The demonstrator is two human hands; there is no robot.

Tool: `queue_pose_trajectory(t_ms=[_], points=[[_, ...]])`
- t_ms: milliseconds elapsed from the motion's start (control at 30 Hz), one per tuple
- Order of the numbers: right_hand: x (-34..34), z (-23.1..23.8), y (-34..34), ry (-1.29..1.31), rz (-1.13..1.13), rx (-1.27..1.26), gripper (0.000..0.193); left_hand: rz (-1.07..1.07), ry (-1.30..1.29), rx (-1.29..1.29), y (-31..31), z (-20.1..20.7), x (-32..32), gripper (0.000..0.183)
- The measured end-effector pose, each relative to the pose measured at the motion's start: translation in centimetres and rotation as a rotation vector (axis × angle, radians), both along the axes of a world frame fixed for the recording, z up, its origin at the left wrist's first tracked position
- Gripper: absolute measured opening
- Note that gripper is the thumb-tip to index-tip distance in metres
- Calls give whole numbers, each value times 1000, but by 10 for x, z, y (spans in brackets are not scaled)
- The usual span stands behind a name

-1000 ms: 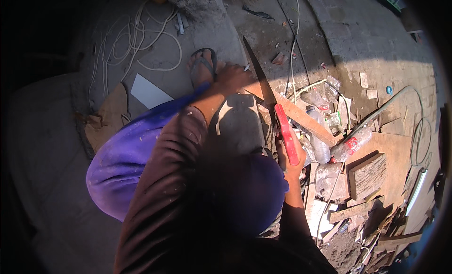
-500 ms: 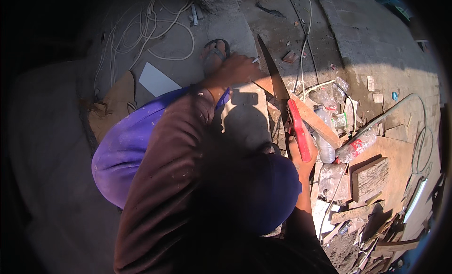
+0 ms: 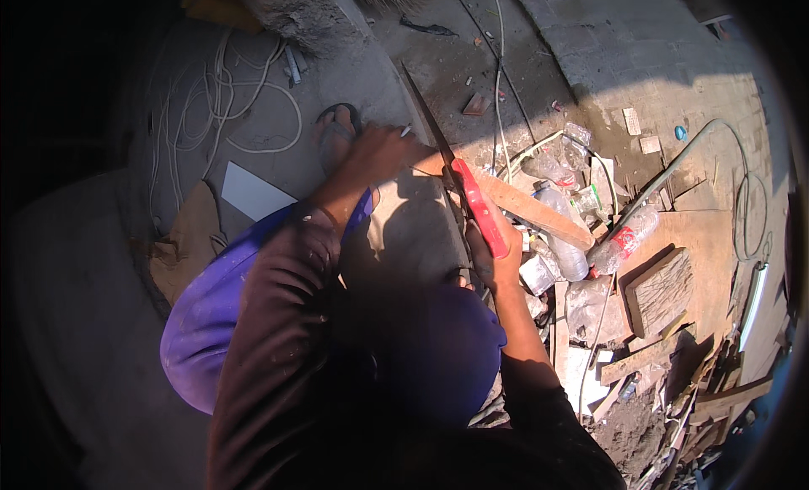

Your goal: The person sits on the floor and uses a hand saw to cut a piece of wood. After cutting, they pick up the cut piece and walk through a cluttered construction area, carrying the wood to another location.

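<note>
Head: right grip around saw

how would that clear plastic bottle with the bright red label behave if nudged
The clear plastic bottle with the bright red label shows no obvious liquid, so it's probably light. It lies sideways, so its rounded body may roll. Its see-through wall might dent when gripped.

Right hand grips a saw across a plank (left hand at its left end); bottles lie right.
</note>
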State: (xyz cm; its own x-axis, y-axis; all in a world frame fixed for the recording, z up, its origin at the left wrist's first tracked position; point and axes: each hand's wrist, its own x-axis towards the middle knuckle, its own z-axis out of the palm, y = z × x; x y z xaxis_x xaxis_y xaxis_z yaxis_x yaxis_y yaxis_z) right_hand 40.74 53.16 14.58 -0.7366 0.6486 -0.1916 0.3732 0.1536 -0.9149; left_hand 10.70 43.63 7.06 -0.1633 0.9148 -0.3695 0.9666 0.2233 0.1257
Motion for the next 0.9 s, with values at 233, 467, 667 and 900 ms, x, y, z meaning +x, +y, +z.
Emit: queue_pose_trajectory(t_ms=[233,467,667,900], points=[[125,90,-8,-171,85,10,61,-39,-44,119,3,-4,5,60],[88,3,-3,278,14,-68,45,155,-56,-81,0,-8,15,47],[27,-12,3,107,42,-65,66,36,-11,15,2,-20,13,57],[25,-31,1,123,70,73,76,17,28,34,-17,-43,4,55]])
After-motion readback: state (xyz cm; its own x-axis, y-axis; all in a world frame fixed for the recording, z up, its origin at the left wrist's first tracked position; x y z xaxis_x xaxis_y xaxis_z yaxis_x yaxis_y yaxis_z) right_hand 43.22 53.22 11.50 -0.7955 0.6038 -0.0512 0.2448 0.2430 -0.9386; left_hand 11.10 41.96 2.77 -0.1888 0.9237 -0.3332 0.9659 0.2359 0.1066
